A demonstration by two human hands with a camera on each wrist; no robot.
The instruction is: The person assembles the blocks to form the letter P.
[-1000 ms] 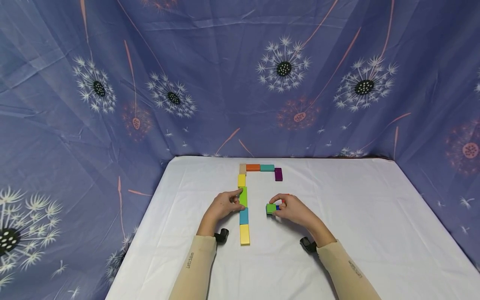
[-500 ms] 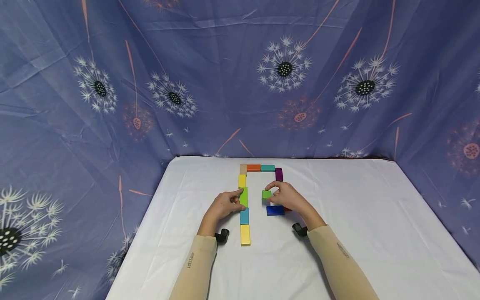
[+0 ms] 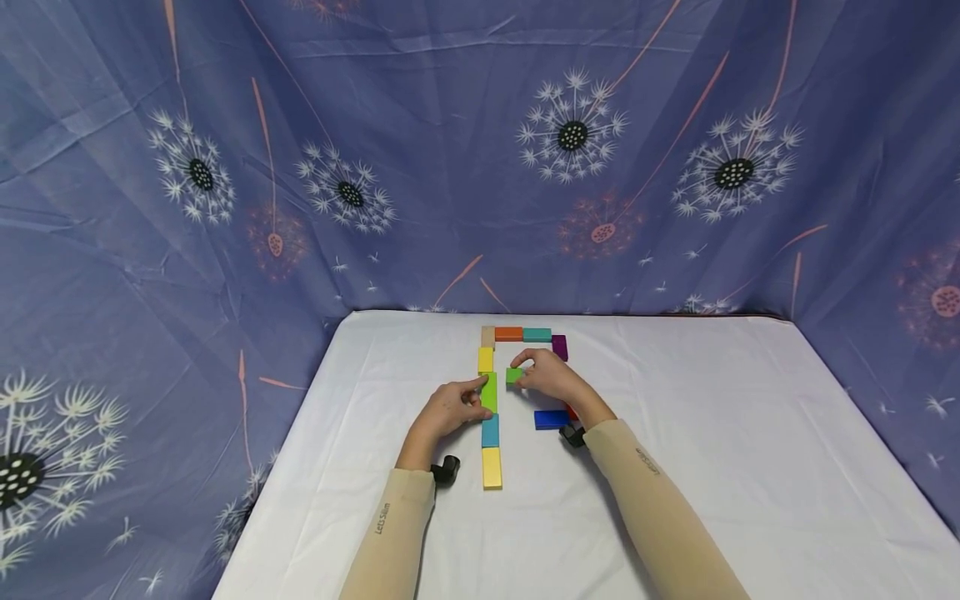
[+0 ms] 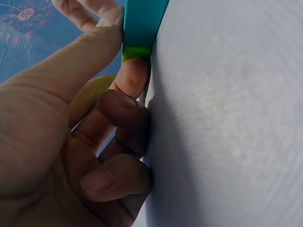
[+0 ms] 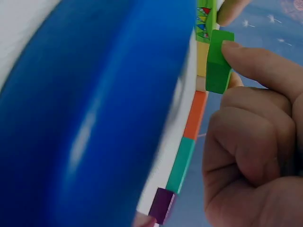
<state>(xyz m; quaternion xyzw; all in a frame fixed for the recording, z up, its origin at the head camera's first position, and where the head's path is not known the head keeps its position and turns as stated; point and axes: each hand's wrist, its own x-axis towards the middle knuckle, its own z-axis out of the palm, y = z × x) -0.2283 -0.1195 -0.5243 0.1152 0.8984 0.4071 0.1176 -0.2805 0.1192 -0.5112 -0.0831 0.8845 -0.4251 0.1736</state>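
In the head view my left hand [image 3: 445, 410] is at the lime green block [image 3: 489, 396] in an upright row, index finger at its far end and thumb at its near end. The left wrist view has the thumb beside a light blue block [image 4: 144, 21] and a fingertip against the lime green one. My right hand [image 3: 551, 375] pinches a smaller green block [image 3: 513, 376] between thumb and index finger, just right of the row. The right wrist view shows this green block [image 5: 219, 61] held up, its other fingers curled into the palm.
A yellow block [image 3: 486, 360], a beige block [image 3: 488, 337], an orange block [image 3: 508, 334], a teal block [image 3: 537, 335] and a purple block [image 3: 559, 347] continue the line. A pale yellow block [image 3: 492, 468] ends it. A blue block [image 3: 551, 420] and a red block [image 3: 572, 412] lie near my right wrist.
My right hand has lifted the green block off the blue block and carried it left and away from me towards the row. The left hand has stayed in place.
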